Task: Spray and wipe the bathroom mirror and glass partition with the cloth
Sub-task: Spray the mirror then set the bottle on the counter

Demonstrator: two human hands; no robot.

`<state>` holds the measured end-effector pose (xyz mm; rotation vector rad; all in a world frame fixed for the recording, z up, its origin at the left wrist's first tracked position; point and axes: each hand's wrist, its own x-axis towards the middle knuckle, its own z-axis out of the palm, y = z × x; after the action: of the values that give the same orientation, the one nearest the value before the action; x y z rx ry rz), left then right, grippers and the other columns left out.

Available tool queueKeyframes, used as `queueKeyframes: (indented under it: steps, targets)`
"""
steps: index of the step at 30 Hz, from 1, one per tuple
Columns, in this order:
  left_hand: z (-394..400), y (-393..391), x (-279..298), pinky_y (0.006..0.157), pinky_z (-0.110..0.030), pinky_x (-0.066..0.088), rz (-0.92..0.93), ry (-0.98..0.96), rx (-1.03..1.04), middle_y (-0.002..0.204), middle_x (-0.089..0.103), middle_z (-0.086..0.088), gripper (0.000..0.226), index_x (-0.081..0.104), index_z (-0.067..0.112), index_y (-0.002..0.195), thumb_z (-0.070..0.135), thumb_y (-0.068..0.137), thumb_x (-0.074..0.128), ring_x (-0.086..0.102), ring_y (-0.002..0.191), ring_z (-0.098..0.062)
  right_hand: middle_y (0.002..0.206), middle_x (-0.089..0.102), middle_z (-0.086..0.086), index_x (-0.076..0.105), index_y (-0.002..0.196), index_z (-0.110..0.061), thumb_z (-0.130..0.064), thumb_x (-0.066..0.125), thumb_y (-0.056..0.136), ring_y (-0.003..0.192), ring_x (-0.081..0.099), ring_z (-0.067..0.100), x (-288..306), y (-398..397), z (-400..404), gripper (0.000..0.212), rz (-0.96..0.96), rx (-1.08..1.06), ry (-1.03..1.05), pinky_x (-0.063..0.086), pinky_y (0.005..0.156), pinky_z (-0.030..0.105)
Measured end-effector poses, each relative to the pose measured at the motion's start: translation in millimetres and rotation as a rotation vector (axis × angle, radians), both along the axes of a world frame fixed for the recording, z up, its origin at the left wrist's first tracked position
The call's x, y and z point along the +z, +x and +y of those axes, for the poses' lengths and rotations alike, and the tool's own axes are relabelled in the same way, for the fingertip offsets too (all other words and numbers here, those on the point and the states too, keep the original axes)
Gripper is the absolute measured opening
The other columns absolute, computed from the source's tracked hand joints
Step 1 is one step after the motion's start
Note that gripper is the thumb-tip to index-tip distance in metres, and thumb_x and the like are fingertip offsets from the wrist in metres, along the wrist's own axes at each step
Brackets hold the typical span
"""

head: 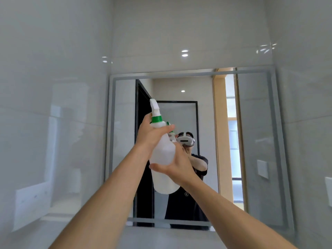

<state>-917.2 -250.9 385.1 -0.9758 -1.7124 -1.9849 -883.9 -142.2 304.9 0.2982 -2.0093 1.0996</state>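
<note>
Your left hand [150, 136] grips the neck of the translucent white plastic spray bottle with green collar [162, 155]; your right hand [177, 165] clasps its body. Long axis near-upright, the frame-edged wall mirror [255, 141] just beyond both hands.

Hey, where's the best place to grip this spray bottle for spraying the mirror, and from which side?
Probably grip the spray bottle at its narrow shoulder just under the green collar, coming from the side nearest you, since the nozzle faces the mirror. The left hand already wraps there; the right hand steadies the wider body lower down. The trigger side is hidden.
</note>
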Motion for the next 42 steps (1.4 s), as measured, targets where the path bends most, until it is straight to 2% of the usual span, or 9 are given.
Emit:
queueKeyframes:
  steps: [5,13,18,23,28,33,35,38,42]
  targets:
    - [-24.8,-11.9,7.9,0.082,-0.048,0.058,0.024,0.026,0.218,0.093,0.066,-0.006,0.037,0.057,0.021,0.098,0.015,0.070,0.080,0.068,0.088,-0.029,0.110,0.063,-0.011,0.043,0.120,-0.030,-0.049,0.088,0.053,0.102,0.063,0.008,7.2,-23.7,-28.2,0.083,-0.011,0.017,0.010,0.058,0.085,0.042]
    - [-40.1,-13.2,3.7,0.072,-0.041,0.056,-0.024,0.047,0.394,0.085,0.065,-0.004,0.027,0.058,0.017,0.087,0.014,0.068,0.076,0.066,0.083,-0.029,0.105,0.064,-0.009,0.046,0.116,-0.028,-0.040,0.092,0.057,0.096,0.065,0.007,0.3,-32.7,-47.3,0.075,-0.049,0.075,0.003,0.059,0.081,0.037]
    - [-34.7,-9.6,3.1,0.079,-0.053,0.059,-0.014,0.005,0.270,0.087,0.068,-0.006,0.032,0.057,0.024,0.086,0.016,0.059,0.073,0.072,0.083,-0.030,0.107,0.063,-0.010,0.044,0.121,-0.027,-0.033,0.092,0.061,0.098,0.063,0.005,-3.6,-27.1,-47.0,0.077,-0.009,0.044,-0.050,0.052,0.073,0.022]
    - [-16.8,1.8,5.4,0.080,-0.053,0.060,0.014,0.002,0.164,0.087,0.064,-0.007,0.033,0.059,0.020,0.092,0.005,0.067,0.074,0.071,0.086,-0.034,0.103,0.059,-0.015,0.043,0.120,-0.028,-0.036,0.092,0.061,0.097,0.062,0.003,-4.3,-13.2,-31.2,0.077,0.032,-0.045,-0.057,0.053,0.076,0.024]
    - [6.9,8.5,4.4,0.059,-0.030,0.053,0.017,0.015,0.089,0.074,0.061,0.001,0.031,0.060,0.008,0.096,-0.003,0.069,0.071,0.059,0.048,-0.001,0.103,0.062,-0.017,0.043,0.124,-0.029,-0.040,0.090,0.060,0.094,0.059,-0.008,-5.0,2.5,-9.1,0.080,0.014,-0.118,-0.033,0.047,0.066,0.015]
    - [30.9,17.0,4.6,0.073,-0.049,0.061,0.000,0.001,0.033,0.087,0.067,-0.012,0.037,0.061,0.010,0.092,0.009,0.057,0.073,0.070,0.076,-0.031,0.110,0.059,-0.018,0.035,0.126,-0.033,-0.036,0.090,0.062,0.098,0.060,0.000,-7.4,21.1,9.5,0.084,0.021,-0.158,-0.037,0.044,0.068,0.013]
    - [40.1,20.3,3.6,0.077,-0.055,0.060,0.012,-0.010,-0.005,0.093,0.068,-0.011,0.041,0.061,0.011,0.096,0.010,0.057,0.073,0.071,0.084,-0.033,0.113,0.055,-0.015,0.033,0.124,-0.035,-0.037,0.090,0.062,0.100,0.057,0.000,-7.6,28.6,15.5,0.085,0.020,-0.195,-0.039,0.044,0.068,0.010]
    - [54.3,29.4,3.7,0.078,-0.057,0.059,0.028,-0.047,-0.072,0.098,0.067,-0.017,0.046,0.060,0.015,0.097,0.011,0.053,0.074,0.071,0.089,-0.036,0.109,0.055,-0.012,0.033,0.123,-0.031,-0.038,0.090,0.063,0.099,0.059,0.007,-9.1,38.4,29.7,0.082,0.010,-0.243,-0.049,0.051,0.074,0.020]
    - [74.0,44.4,6.8,0.077,-0.058,0.058,0.048,-0.045,-0.144,0.087,0.064,-0.009,0.046,0.060,0.012,0.097,0.011,0.053,0.070,0.069,0.087,-0.041,0.109,0.055,-0.011,0.033,0.126,-0.028,-0.040,0.088,0.062,0.101,0.059,0.012,-7.7,54.8,48.9,0.085,-0.003,-0.293,-0.055,0.054,0.077,0.026]
